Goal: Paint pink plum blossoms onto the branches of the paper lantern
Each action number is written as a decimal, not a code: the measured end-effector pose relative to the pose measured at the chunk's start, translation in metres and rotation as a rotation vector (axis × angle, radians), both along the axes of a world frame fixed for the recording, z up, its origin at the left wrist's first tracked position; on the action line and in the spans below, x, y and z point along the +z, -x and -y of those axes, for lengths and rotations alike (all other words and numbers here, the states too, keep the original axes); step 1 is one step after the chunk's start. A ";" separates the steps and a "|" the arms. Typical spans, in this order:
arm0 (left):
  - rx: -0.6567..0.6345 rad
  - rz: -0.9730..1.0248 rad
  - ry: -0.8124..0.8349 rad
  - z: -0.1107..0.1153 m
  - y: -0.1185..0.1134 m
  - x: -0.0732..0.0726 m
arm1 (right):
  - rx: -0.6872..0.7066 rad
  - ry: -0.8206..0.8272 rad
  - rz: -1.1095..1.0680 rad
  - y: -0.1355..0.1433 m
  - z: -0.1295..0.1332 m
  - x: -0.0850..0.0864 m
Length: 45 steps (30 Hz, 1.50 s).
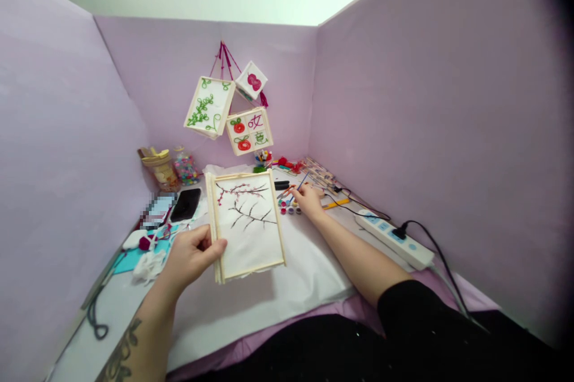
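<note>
My left hand [195,253] grips a wooden-framed paper lantern [249,244] by its left edge, thumb on the front. The lantern is tilted up toward me and shows dark painted branches, the upper one with small red blossoms. Farther back on the right, my right hand [308,199] is closed on a thin blue paintbrush [303,180]; its bristles are hard to make out. Just left of that hand, small paint pots [287,208] in red, blue and other colours stand on the white-covered table [309,265].
Several decorated lanterns [210,106] hang on the back panel. A power strip [394,238] with black cables lies at the right. On the left are a phone [186,205], a jar of colourful pieces [186,167] and crumpled tissue [149,266]. Panels enclose three sides.
</note>
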<state>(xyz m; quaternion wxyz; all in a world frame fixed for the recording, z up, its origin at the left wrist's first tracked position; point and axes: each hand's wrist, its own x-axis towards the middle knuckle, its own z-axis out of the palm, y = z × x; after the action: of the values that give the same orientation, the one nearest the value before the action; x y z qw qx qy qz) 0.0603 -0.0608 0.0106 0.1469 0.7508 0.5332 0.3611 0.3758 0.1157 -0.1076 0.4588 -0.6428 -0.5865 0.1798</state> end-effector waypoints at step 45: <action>0.004 -0.006 -0.001 0.001 -0.002 0.003 | 0.168 -0.018 -0.107 -0.003 -0.002 -0.001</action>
<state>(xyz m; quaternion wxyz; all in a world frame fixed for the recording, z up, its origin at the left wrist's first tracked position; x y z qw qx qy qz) 0.0622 -0.0620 0.0137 0.1442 0.7511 0.5349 0.3592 0.3787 0.1177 -0.1090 0.4783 -0.5768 -0.6145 0.2465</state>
